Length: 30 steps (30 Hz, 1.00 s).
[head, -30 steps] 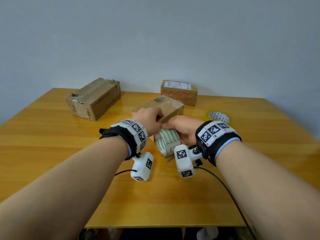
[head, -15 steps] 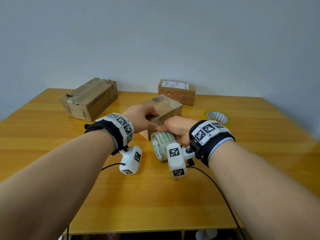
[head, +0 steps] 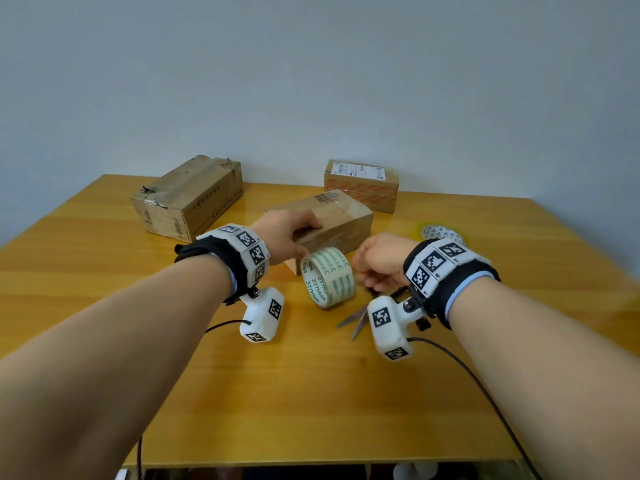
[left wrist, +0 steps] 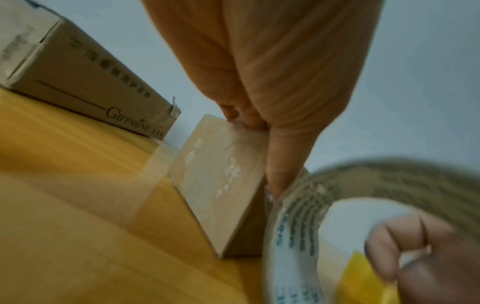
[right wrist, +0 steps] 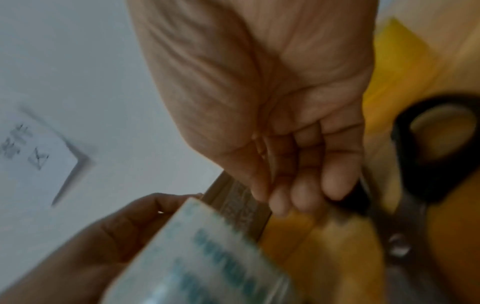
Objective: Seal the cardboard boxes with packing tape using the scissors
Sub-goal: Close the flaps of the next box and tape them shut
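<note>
A small cardboard box (head: pixel 341 216) lies mid-table. My left hand (head: pixel 287 233) grips its near end, fingers over the top edge and thumb (left wrist: pixel 280 160) down the taped end face (left wrist: pixel 221 181). A clear tape roll (head: pixel 329 277) with green print stands on edge against that end, just under the thumb. My right hand (head: pixel 377 261) hovers right of the roll with fingers loosely curled and nothing in them. Its fingertips (right wrist: pixel 306 195) are just above the black handles (right wrist: pixel 402 148) of the scissors (head: pixel 353 320), which lie on the table with their blades pointing toward me.
A larger worn box (head: pixel 187 199) sits at the back left and a labelled box (head: pixel 360 188) at the back centre near the wall. A second tape roll (head: pixel 440 233) lies flat at the right. Camera cables trail off the table's near edge (head: pixel 311 460).
My right hand has let go of the tape roll and moved right, down over the scissors' handles. The roll now stands by itself against the box. My left hand stays on the box.
</note>
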Available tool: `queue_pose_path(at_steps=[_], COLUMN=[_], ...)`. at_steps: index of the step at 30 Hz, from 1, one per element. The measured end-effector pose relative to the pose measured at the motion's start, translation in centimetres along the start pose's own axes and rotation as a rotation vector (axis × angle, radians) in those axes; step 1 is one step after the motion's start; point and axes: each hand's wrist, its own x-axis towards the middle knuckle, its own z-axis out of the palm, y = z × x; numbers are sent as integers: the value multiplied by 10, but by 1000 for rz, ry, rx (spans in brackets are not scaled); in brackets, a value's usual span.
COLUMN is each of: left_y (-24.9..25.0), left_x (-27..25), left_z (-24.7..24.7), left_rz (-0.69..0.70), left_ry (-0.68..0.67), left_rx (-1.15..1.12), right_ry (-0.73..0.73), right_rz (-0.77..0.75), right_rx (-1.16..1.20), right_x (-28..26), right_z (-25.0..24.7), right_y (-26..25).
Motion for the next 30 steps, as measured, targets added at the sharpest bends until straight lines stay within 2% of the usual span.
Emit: queue_pose_path(at_steps=[2,6,11,15,17,19,23,30], left_y=[-1,-1,-2,1,1,-1,-3,-17], left_x=[-2,-5,-5,-1,1,2,-8,-2], left_z=[-2,-3,0,9,7,1,-8,-3], left_rz=[-8,-16,-50,-41,-35,-30,-104,-114], left_ry=[-20,13,38,101,84,35,-71,-30], left_rx=[-51,-100,-117,-90,-72,-41,-53,-296], right_ry=[-20,-38,-52,-49,-8,-38,-146,-199], right_rz=[-8,-43,-21,-7,-30,-54,10,-12], right_rx=[-220,-440,-881,-1062,-1152,-1167,-1073,-1012], right_x=[-3,-9,-11,1,3,1,-6,-4], right_z=[-3,0,3,3,-2,-8,-21,-22], right_y=[4,0,-7,1,4,3,-2,4])
